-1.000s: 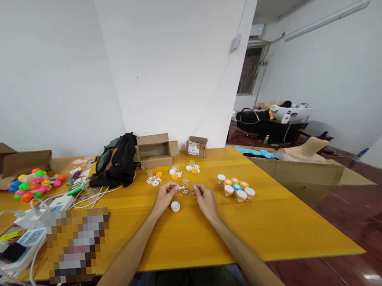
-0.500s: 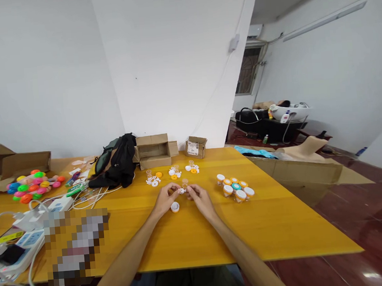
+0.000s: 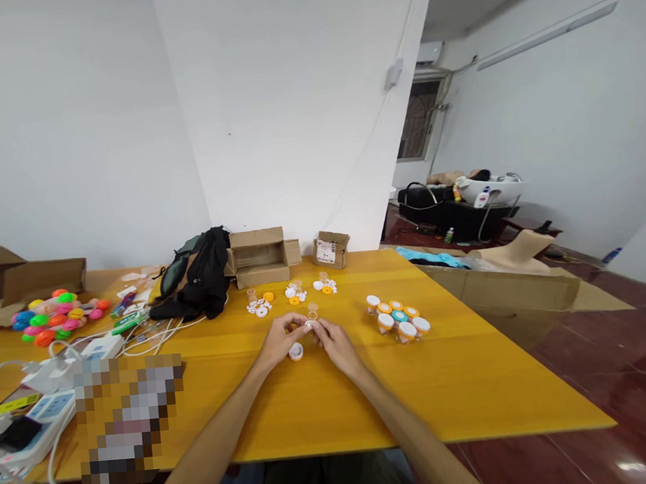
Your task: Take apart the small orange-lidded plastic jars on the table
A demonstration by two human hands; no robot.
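Observation:
Between the fingertips of my left hand [image 3: 280, 338] and my right hand [image 3: 334, 339] is a small white plastic piece [image 3: 308, 324]; both hands pinch it, and fingers cover much of it. Just behind them stands a clear plastic cup [image 3: 313, 311]. Near my left hand, on the table, sits a round white cap with an orange rim [image 3: 296, 351]. Farther back lie three groups of parts, each with a clear cup, white pieces and a yellow ring: a left group [image 3: 261, 312], a middle group [image 3: 295, 300] and a right group [image 3: 327, 289].
Several lidded clear jars [image 3: 405, 331] stand together on the right. Open cardboard boxes [image 3: 260, 258], a black bag [image 3: 197, 282] and colourful balls [image 3: 57, 317] line the back and left. Power strips [image 3: 51, 412] with white cables and a blurred-out object [image 3: 138, 417] occupy the left front.
My right hand has shifted slightly left, and its fingertips are now closer to those of my left hand around the white piece. The objects on the table have stayed in place.

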